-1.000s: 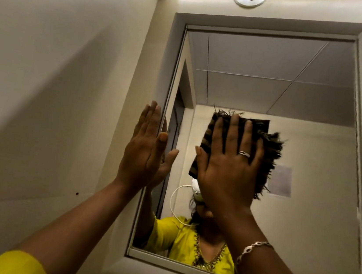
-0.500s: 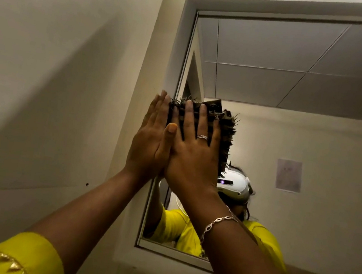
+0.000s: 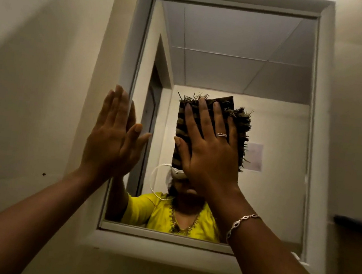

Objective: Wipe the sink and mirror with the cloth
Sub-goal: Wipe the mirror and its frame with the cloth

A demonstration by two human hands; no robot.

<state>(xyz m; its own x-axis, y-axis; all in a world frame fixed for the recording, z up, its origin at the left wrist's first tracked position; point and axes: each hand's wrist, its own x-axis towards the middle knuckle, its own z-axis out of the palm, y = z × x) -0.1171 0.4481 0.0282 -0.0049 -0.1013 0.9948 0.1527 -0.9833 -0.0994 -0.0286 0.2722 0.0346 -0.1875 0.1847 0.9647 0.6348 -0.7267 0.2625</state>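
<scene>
While the flat right hand (image 3: pixel 210 150) presses the cloth (image 3: pixel 239 126) on the mirror (image 3: pixel 263 78) at centre frame, left hand (image 3: pixel 112 134) spread at its left edge, overlapping even strokes would likely clean best.

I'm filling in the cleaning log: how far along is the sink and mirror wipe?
Done: nothing provable; the mirror shows no distinct wiped patch. In hand: the right hand presses the cloth flat on its middle, while the left hand rests flat at its left edge. Left: the sink is out of view, so unconfirmed.
</scene>
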